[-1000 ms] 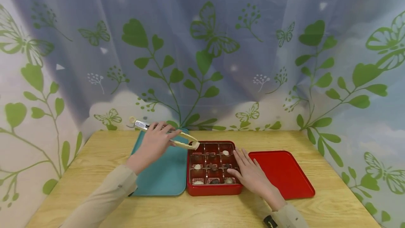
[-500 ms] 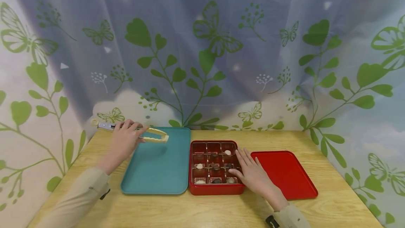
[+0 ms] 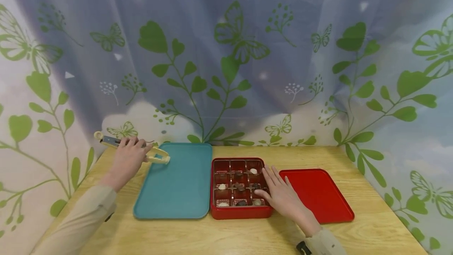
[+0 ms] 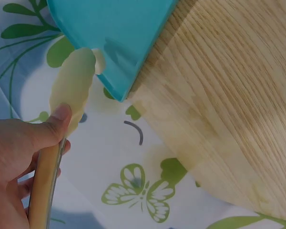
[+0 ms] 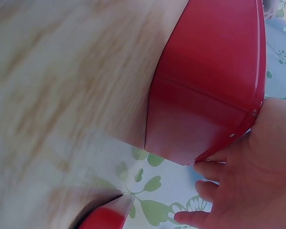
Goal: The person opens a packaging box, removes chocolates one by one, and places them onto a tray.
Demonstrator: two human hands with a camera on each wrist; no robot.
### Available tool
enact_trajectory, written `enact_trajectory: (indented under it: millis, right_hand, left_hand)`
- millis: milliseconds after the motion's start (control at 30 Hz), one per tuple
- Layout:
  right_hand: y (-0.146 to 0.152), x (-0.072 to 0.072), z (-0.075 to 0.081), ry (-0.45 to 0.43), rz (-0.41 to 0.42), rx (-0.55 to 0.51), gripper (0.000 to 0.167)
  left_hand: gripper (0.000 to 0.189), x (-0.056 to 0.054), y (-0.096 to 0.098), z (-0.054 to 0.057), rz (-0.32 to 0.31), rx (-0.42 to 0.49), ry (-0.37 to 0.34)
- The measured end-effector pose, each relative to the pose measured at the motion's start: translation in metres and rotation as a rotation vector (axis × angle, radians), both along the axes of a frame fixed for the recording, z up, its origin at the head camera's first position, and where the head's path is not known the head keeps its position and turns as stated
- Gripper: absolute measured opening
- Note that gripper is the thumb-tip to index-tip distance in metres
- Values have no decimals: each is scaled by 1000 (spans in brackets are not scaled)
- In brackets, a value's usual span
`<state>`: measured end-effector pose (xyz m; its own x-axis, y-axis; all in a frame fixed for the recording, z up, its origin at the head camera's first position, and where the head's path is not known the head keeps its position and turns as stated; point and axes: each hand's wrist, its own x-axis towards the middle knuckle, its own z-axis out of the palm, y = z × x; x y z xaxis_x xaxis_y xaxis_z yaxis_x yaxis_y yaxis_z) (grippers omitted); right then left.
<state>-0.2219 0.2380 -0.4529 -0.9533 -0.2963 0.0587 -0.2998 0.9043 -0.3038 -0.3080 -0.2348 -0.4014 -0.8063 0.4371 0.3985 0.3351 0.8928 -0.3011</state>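
My left hand (image 3: 129, 158) grips a pair of tongs (image 4: 71, 86) with cream tips and a metal handle. The tips are over the far left corner of the teal tray (image 3: 177, 215), and a small pale piece (image 4: 100, 61) shows at their ends in the left wrist view. A red square box (image 3: 241, 213) with a divided insert stands right of the tray. Pale and dark chocolates sit in its compartments, among them a white one (image 3: 221, 187) and a brown one (image 3: 239, 186). My right hand (image 3: 284, 198), fingers straight, rests along the box's right edge.
A red lid (image 3: 318, 192) lies flat on the wooden table (image 3: 230, 235), right of the box and partly behind my right hand. A printed curtain (image 3: 226, 90) hangs behind the table's far edge and along both sides.
My left hand has carried the tongs leftward from the box's far left corner, across the teal tray to its far left corner. The right hand and the box stay in place.
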Motion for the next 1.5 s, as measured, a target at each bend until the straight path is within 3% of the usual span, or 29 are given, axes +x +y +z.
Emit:
enact_trajectory:
  millis: [167, 400, 667, 833, 1000, 1300, 1500]
  right_hand:
    - [-2, 0, 0, -17, -5, -9, 85]
    - [-2, -1, -2, -7, -5, 7, 84]
    - [-1, 0, -4, -22, -9, 8, 85]
    - [-1, 1, -2, -17, -17, 5, 85]
    - [-1, 0, 1, -10, -18, 17, 85]
    - [-1, -2, 0, -3, -18, 17, 85]
    - [-1, -1, -1, -12, -22, 16, 85]
  left_hand:
    - [40, -6, 3, -5, 44, -29, -21]
    - [42, -9, 4, -12, 51, -18, -20]
    - [48, -2, 1, -24, 71, 70, -45]
    - [58, 15, 9, -23, 24, 131, -7]
    - [66, 30, 28, -20, 0, 121, 33]
    - [66, 35, 55, -20, -78, 100, 103]
    - [66, 39, 79, -8, -138, 86, 96]
